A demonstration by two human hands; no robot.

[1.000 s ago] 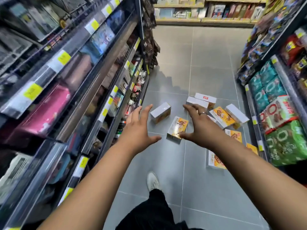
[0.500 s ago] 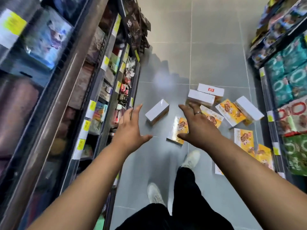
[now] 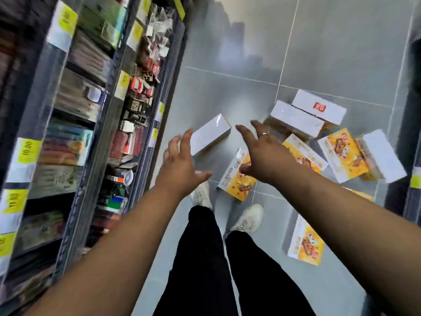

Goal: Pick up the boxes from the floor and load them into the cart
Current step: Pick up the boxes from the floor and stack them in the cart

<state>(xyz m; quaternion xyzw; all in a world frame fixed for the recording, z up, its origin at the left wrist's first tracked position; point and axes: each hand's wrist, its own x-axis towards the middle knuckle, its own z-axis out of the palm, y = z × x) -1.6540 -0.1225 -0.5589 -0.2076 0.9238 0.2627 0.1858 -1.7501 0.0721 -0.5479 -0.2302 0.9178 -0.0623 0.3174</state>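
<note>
Several white-and-yellow boxes lie scattered on the grey tiled floor [image 3: 227,92]. A lone white box [image 3: 210,133] lies apart to the left, just beyond my fingertips. A yellow-faced box [image 3: 235,182] lies below and between my hands. More boxes cluster at the right [image 3: 341,151], and one lies near my right foot [image 3: 306,241]. My left hand [image 3: 182,161] and my right hand [image 3: 264,156], which wears a ring, stretch forward above the floor with fingers spread, holding nothing. No cart is in view.
A tall shelf unit [image 3: 95,124] with packaged goods and yellow price tags runs along the left of the aisle. Another shelf edge [image 3: 413,179] shows at the far right. My legs and white shoes [image 3: 247,218] stand right before the boxes.
I have stepped forward and tilted my head down; the boxes sit nearer and larger in view. Both hands stay outstretched and spread, now closer to the lone white box.
</note>
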